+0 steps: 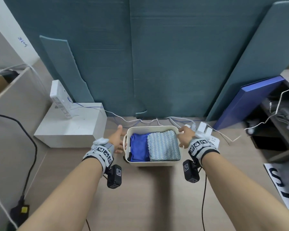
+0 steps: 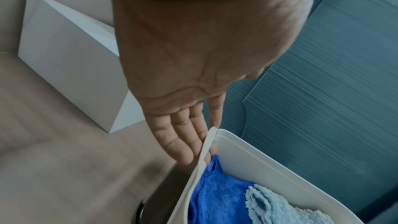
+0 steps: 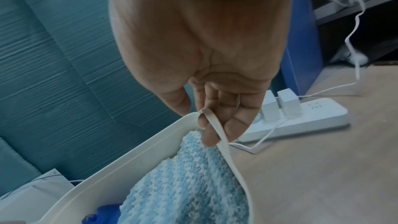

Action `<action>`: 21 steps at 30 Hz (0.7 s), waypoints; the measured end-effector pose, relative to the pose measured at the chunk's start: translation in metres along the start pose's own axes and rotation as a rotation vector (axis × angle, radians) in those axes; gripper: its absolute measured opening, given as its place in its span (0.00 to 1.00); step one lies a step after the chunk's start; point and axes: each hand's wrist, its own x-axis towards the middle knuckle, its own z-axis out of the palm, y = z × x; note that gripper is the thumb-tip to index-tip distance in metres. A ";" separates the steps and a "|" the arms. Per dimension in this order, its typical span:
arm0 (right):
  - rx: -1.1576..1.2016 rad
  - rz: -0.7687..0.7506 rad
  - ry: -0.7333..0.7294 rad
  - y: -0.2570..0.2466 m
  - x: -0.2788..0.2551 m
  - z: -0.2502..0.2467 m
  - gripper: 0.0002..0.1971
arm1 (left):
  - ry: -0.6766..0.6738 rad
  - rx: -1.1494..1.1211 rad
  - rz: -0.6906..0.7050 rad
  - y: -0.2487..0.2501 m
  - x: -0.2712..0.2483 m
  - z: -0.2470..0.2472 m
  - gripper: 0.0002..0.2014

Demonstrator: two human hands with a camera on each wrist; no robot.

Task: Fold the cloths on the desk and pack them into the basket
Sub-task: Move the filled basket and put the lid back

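**Operator:** State the basket position relative to both hands.

**Inspector:** The basket stands on the desk, midway between the hands. Its long axis runs away from the person. The left hand lies flat against the left wall, fingers straight and pressed together, tips at the rim. The right hand is at the right rim; its fingers curl over the edge there, and one tip touches the cloth inside. Neither hand is nearer; both are in contact.

**Operator:** Contents?

**Inspector:** Two folded cloths, side by side. The blue cloth occupies the left half; the pale blue-and-white textured cloth occupies the right half and looks thicker. Both sit below the rim. No loose cloth is visible on the desk.

**Operator:** Assessment?

**Inspector:** Packing appears complete. Any coming move is probably a two-handed shift of the basket. A power strip with trailing cables lies just beside the right hand; keep clear.
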 end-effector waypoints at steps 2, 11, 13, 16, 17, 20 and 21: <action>-0.017 0.010 0.005 0.011 -0.021 0.002 0.17 | -0.032 0.037 0.008 -0.014 -0.013 -0.001 0.30; -0.070 0.127 -0.154 0.090 -0.082 0.056 0.24 | -0.177 0.134 -0.068 -0.095 -0.062 -0.015 0.26; -0.086 0.141 -0.189 0.097 -0.089 0.062 0.17 | -0.173 0.126 -0.067 -0.099 -0.069 -0.019 0.25; -0.087 0.150 -0.203 0.089 -0.107 0.060 0.14 | -0.165 0.157 -0.068 -0.105 -0.073 -0.023 0.24; -0.082 0.156 -0.201 0.086 -0.111 0.060 0.13 | -0.169 0.176 -0.073 -0.107 -0.072 -0.025 0.24; -0.105 0.166 -0.223 0.079 -0.114 0.058 0.13 | -0.182 0.204 -0.081 -0.109 -0.069 -0.029 0.24; -0.110 0.174 -0.241 0.078 -0.112 0.057 0.13 | -0.187 0.211 -0.083 -0.108 -0.069 -0.031 0.25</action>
